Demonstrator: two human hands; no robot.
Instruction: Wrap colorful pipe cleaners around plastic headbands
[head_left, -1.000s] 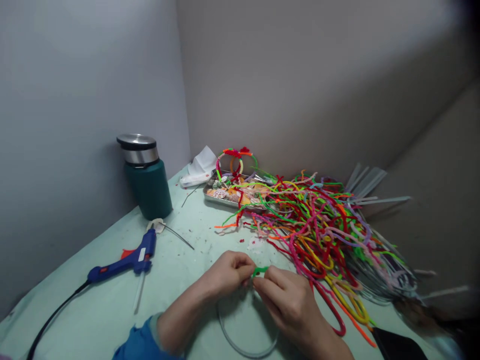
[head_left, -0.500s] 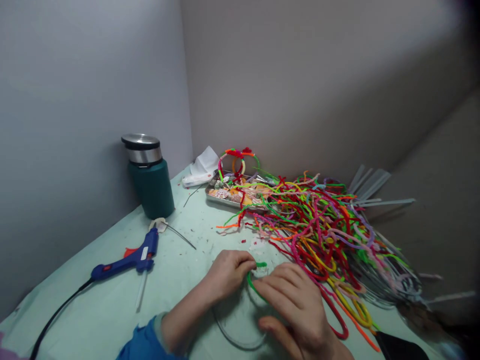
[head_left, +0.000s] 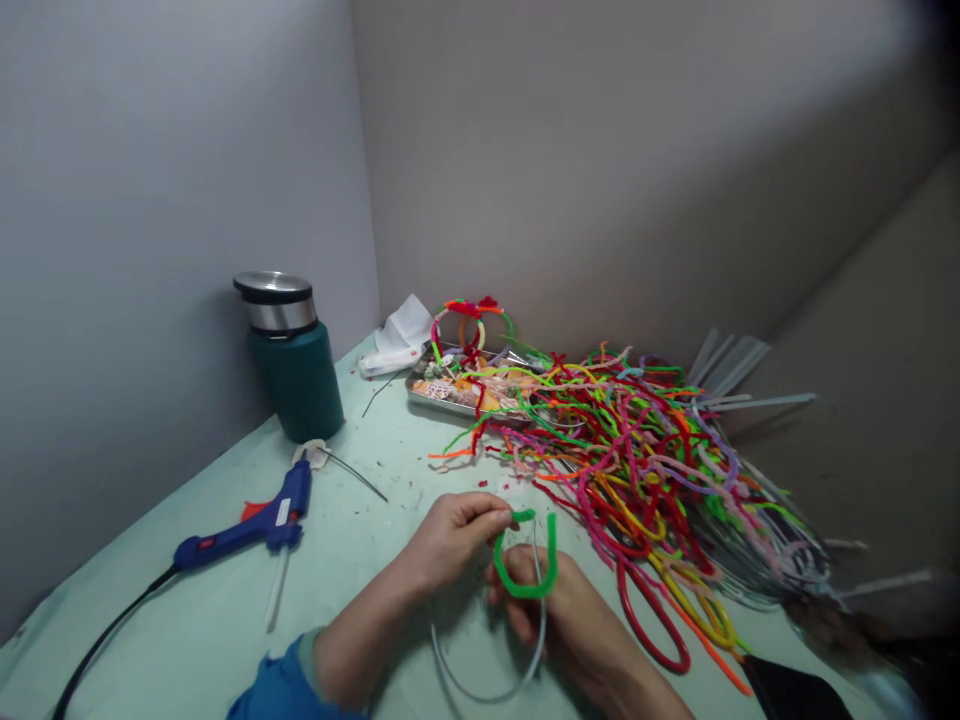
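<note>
The right hand has just changed its place: half a second ago it was spread over the green stem, and now it is curled low behind it. The stem's long end has sprung into a U, its tip standing up loose. The left hand pinches the stem near its short end, thumb against finger, at the top of the wire hoop. To my eye, that end is caught on the wire while most of the length is unwound. Whether the right fingers grip anything I can't tell; the U and the hoop's right side cross in front of them. The hoop hangs between the wrists, near the table's front edge.

Toward the left edge lies a glue gun, nozzle by the flask, well apart from the hands. At the far corner sit some tissue and a tray of shells, with fuzzy rings standing at its back. A tangled pile of stems covers the right side, its loops coming near the right forearm; I'd say that crowds that elbow most.
</note>
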